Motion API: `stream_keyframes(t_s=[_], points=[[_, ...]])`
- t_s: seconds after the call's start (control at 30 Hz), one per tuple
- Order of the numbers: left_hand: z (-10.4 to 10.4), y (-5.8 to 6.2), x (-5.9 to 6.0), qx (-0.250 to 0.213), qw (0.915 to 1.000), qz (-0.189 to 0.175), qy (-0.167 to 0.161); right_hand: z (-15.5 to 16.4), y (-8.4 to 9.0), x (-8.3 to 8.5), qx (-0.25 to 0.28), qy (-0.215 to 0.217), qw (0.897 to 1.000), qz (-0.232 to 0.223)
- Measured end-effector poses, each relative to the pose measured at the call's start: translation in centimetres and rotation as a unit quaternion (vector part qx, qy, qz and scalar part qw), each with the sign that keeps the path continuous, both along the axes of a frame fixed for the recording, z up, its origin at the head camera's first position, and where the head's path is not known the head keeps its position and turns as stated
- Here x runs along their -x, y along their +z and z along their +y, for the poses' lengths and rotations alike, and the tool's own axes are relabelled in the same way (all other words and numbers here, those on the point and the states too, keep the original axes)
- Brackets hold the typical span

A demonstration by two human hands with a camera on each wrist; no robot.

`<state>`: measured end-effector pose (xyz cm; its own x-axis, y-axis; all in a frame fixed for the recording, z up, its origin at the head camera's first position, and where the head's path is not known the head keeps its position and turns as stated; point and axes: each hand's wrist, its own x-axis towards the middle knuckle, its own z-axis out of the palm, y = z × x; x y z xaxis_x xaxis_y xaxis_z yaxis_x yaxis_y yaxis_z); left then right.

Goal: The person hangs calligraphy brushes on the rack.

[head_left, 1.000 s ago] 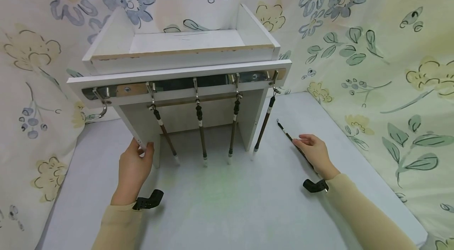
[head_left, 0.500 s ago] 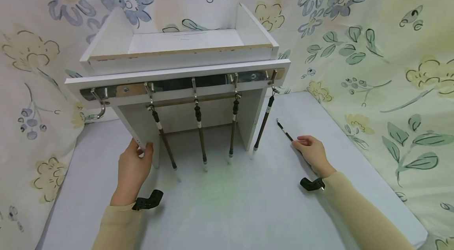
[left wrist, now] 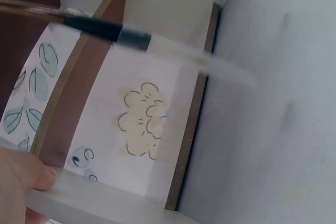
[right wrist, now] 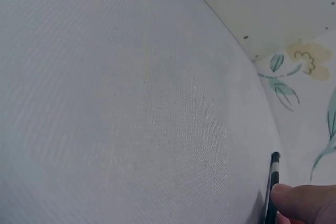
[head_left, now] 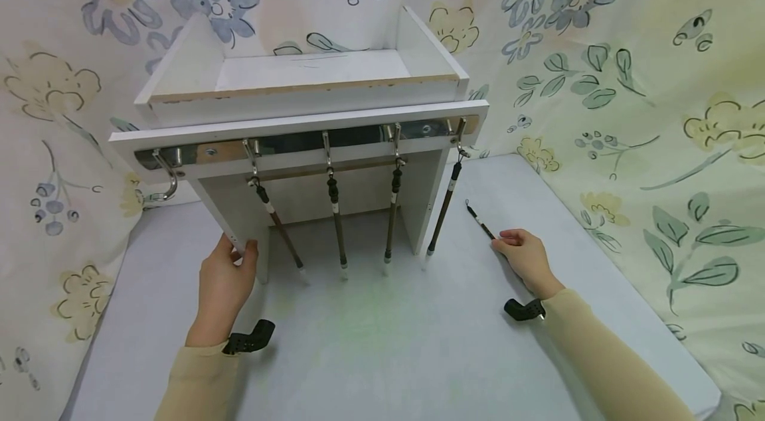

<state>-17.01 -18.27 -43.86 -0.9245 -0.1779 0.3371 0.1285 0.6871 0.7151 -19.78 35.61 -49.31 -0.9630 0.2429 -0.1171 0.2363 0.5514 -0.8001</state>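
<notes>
**Head view: one brush on the bench, four on hooks**

Head view notes. Left hand (head_left: pixel 222 285) grips the front edge of the white rack's (head_left: pixel 311 122) left side panel, thumb and fingers curled round it. Right hand (head_left: pixel 526 258) lies over a loose calligraphy brush (head_left: pixel 480 220) flat on the bench (head_left: pixel 382 348), fingertips pinching its shaft; only the loop end shows past the fingers.

Risks, as I judge them:
- Brush is thin and flush with the bench; a shallow pinch could let it roll or slip out.
- The empty hook (head_left: pixel 169 176) is at the far left, across the rack. Carrying the brush there could knock the four hanging brushes (head_left: pixel 337 222); the leftmost already hangs at a slant.
- Rack looks light and top-heavy; a pull from the bracing hand could tip it.

Surface and room: pale grey bench, smooth and matte. Floral cloth, blue and yellow flowers with green leaves, drapes the back and both sides. Black wrist-camera mounts sit on both cuffs.
</notes>
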Motion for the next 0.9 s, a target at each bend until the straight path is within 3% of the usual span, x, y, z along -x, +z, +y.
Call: stream_keyframes(t_s=[0.4, 0.9], points=[[0.1, 0.2, -0.1, -0.001, 1.0, -0.005, 0.0, -0.5, 0.1, 0.3, -0.021, -0.012, 1.0, 0.005], [0.1, 0.2, -0.1, -0.005, 1.0, 0.0, -0.005, -0.7, 1.9, -0.1, -0.029, 0.002, 0.999, 0.032]])
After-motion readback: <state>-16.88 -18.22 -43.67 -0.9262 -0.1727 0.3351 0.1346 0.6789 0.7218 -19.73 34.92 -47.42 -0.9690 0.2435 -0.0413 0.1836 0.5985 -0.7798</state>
